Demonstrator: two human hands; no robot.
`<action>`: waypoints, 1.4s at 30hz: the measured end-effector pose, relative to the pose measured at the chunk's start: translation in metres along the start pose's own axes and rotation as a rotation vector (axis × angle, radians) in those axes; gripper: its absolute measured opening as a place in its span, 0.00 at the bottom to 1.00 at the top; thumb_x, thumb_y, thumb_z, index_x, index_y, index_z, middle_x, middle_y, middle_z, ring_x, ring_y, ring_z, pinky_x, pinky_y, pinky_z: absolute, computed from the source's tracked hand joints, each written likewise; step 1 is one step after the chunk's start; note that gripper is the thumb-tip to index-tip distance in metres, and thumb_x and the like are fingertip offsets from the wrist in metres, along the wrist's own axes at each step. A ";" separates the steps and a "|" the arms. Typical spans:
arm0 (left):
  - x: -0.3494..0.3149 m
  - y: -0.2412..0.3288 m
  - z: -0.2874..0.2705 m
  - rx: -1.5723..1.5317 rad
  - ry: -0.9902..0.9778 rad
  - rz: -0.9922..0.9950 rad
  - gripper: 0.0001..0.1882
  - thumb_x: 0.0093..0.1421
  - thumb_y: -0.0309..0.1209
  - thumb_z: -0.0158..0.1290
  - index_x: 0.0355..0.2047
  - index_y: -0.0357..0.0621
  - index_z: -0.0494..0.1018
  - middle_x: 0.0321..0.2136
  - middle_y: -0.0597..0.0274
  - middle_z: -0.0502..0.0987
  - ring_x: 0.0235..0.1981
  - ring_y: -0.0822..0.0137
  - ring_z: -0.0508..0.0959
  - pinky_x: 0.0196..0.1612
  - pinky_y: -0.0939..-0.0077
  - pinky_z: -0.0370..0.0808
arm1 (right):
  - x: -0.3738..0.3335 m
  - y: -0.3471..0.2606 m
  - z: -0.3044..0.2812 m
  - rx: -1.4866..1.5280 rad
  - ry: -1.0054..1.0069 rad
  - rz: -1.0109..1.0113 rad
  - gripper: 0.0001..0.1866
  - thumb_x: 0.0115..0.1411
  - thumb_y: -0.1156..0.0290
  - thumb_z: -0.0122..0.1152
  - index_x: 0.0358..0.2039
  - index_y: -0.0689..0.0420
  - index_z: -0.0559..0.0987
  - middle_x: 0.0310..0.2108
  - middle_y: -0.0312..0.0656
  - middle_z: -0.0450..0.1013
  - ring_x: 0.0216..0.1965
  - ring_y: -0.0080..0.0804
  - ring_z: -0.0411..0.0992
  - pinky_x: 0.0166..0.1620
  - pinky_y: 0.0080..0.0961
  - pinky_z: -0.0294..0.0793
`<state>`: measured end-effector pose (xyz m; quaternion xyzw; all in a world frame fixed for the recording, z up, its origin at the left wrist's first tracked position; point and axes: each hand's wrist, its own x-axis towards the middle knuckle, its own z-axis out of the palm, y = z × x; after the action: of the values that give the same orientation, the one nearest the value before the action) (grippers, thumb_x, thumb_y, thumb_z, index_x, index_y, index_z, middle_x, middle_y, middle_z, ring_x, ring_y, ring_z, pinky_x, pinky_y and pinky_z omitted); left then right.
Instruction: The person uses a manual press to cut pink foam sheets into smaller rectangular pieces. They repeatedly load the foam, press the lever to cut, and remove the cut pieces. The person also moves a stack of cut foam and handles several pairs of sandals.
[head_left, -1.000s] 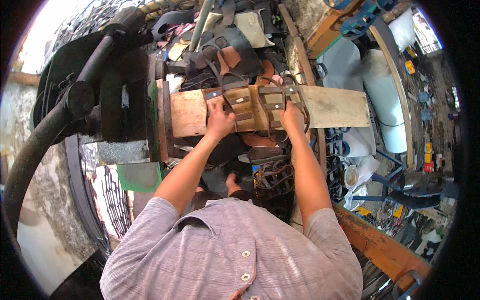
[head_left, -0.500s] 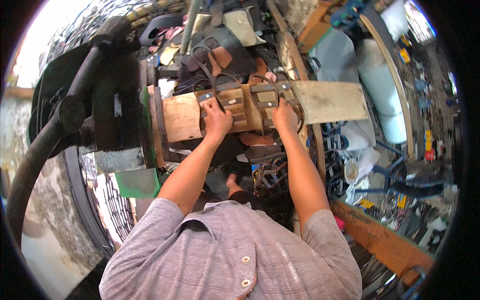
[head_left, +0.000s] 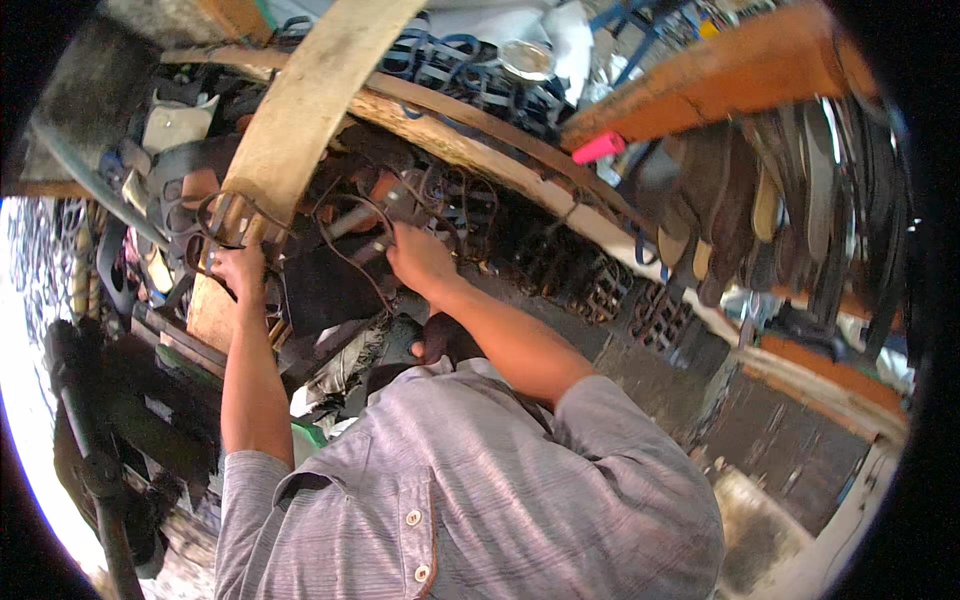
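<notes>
My left hand (head_left: 240, 270) is closed on a dark sandal upper (head_left: 228, 232), with loops and cross straps, on the pale wooden board (head_left: 325, 75). The thumb and finger pinch its near edge. My right hand (head_left: 415, 260), to the right of the board, grips a second sandal upper (head_left: 352, 220) by its near side. That one hangs clear of the board, its thin loops spread over dark material. Blur hides the finer details of both pieces.
A long wooden beam (head_left: 520, 165) runs behind my right hand. Dark strapped sandals (head_left: 610, 290) lie beneath it. Sandal soles (head_left: 740, 200) stand in a row at right, near a pink object (head_left: 600, 148). A dark metal post (head_left: 90, 450) stands at lower left.
My view and body have turned to the right. My right hand has taken its sandal upper off the board and away from the left one. The left hand stays at the board.
</notes>
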<state>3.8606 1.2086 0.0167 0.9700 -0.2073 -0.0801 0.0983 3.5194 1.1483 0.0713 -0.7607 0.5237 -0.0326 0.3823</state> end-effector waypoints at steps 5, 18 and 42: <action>0.048 -0.024 0.031 0.012 -0.014 0.059 0.69 0.41 0.72 0.62 0.60 0.17 0.54 0.60 0.23 0.59 0.62 0.33 0.62 0.63 0.51 0.65 | -0.100 0.083 -0.016 0.116 -0.037 0.361 0.17 0.58 0.64 0.58 0.43 0.62 0.75 0.40 0.58 0.76 0.44 0.60 0.74 0.46 0.53 0.73; 0.098 -0.049 0.043 0.251 -0.034 0.028 0.55 0.52 0.65 0.54 0.58 0.19 0.59 0.57 0.29 0.66 0.57 0.38 0.71 0.57 0.53 0.71 | -0.198 0.235 0.068 0.072 0.192 0.740 0.21 0.58 0.59 0.59 0.46 0.60 0.75 0.41 0.57 0.77 0.44 0.59 0.75 0.47 0.51 0.73; 0.078 -0.060 -0.016 0.150 0.134 0.025 0.44 0.57 0.58 0.53 0.57 0.25 0.66 0.54 0.28 0.70 0.54 0.37 0.73 0.54 0.50 0.70 | -0.051 0.504 0.135 0.105 0.769 0.625 0.26 0.61 0.58 0.63 0.53 0.63 0.72 0.36 0.55 0.78 0.39 0.54 0.78 0.43 0.46 0.75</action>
<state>3.9578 1.2322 0.0099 0.9752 -0.2177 0.0019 0.0400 3.1683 1.1836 -0.3170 -0.4800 0.8274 -0.2206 0.1907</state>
